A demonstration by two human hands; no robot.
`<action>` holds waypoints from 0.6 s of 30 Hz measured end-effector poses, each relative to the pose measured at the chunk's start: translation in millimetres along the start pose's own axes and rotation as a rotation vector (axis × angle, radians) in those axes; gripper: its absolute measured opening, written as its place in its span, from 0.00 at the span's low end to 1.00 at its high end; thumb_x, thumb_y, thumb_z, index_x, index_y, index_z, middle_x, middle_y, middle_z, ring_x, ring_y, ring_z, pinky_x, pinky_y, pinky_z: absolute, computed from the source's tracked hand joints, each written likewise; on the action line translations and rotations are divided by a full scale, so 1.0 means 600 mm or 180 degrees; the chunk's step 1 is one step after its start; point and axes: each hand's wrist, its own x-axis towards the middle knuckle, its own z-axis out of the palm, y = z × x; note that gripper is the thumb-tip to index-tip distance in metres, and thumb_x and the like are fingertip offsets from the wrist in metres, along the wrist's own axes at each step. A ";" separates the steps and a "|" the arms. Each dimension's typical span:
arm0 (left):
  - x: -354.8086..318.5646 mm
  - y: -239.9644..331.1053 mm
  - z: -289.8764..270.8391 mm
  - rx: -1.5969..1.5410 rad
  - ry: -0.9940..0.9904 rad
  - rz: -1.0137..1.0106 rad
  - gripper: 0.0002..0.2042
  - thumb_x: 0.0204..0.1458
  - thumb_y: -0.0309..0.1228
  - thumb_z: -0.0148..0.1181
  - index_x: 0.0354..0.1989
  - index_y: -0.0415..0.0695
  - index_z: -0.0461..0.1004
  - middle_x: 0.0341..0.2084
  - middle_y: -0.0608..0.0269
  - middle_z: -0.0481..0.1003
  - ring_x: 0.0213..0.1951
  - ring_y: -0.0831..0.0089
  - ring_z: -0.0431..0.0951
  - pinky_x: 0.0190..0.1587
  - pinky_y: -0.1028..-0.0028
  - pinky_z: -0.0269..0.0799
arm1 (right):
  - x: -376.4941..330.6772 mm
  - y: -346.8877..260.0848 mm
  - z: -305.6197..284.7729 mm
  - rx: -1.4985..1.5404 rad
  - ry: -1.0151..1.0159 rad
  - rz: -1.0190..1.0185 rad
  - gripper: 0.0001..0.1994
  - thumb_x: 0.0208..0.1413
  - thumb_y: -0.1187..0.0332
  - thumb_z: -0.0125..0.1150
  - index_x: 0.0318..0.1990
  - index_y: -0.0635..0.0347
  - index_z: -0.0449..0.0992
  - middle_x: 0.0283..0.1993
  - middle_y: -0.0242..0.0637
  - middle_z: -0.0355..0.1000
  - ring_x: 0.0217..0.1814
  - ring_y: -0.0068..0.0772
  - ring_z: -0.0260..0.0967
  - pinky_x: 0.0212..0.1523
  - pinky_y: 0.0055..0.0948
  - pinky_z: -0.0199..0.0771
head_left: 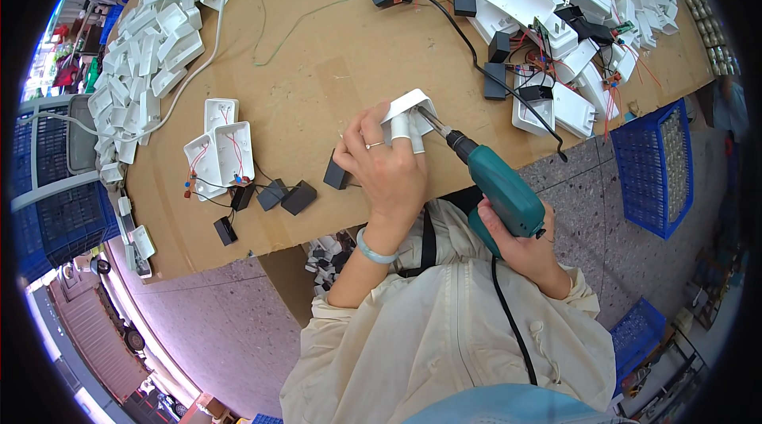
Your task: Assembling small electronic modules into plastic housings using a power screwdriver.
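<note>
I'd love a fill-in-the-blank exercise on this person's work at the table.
1. The right hand grips a power tool whose cord is coloured ____.
2. The left hand holds a casing coloured ____.
3. A bracelet circles the person's ____ wrist.
4. The crates at the picture's right are coloured ____.

Missing words: black; white; left; blue.

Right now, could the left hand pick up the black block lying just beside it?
Probably not without freeing its fingers: the left hand is holding the white case. Otherwise the way looks free; the black block lies close by, nothing visibly covering it.
</note>
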 end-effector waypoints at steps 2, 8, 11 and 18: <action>-0.002 -0.003 0.002 -0.0059 0.0052 -0.0011 0.09 0.44 0.24 0.67 0.34 0.34 0.81 0.53 0.54 0.74 0.55 0.52 0.71 0.53 0.52 0.58 | -0.003 0.003 0.001 0.0059 0.0020 0.0009 0.09 0.56 0.76 0.70 0.43 0.68 0.78 0.35 0.40 0.77 0.35 0.30 0.78 0.36 0.25 0.75; -0.003 -0.003 0.005 -0.0009 0.0089 0.0016 0.08 0.45 0.25 0.68 0.33 0.35 0.82 0.53 0.55 0.74 0.54 0.52 0.72 0.53 0.52 0.58 | 0.000 0.006 -0.001 0.0093 0.0006 -0.0003 0.10 0.56 0.76 0.71 0.43 0.68 0.78 0.35 0.40 0.78 0.35 0.30 0.78 0.36 0.25 0.75; -0.002 -0.002 0.004 -0.0003 0.0077 0.0022 0.08 0.45 0.25 0.68 0.34 0.37 0.82 0.53 0.56 0.74 0.55 0.53 0.72 0.54 0.52 0.58 | 0.000 0.005 0.001 0.0088 -0.0001 -0.0006 0.09 0.56 0.76 0.70 0.43 0.68 0.78 0.35 0.40 0.78 0.35 0.30 0.78 0.36 0.25 0.75; -0.001 0.000 0.002 0.0037 -0.0010 -0.0027 0.10 0.46 0.26 0.67 0.38 0.38 0.83 0.52 0.56 0.73 0.55 0.53 0.71 0.54 0.52 0.57 | 0.005 0.003 0.001 -0.0033 -0.0004 0.0026 0.10 0.56 0.76 0.71 0.43 0.68 0.78 0.34 0.39 0.76 0.32 0.30 0.75 0.34 0.25 0.72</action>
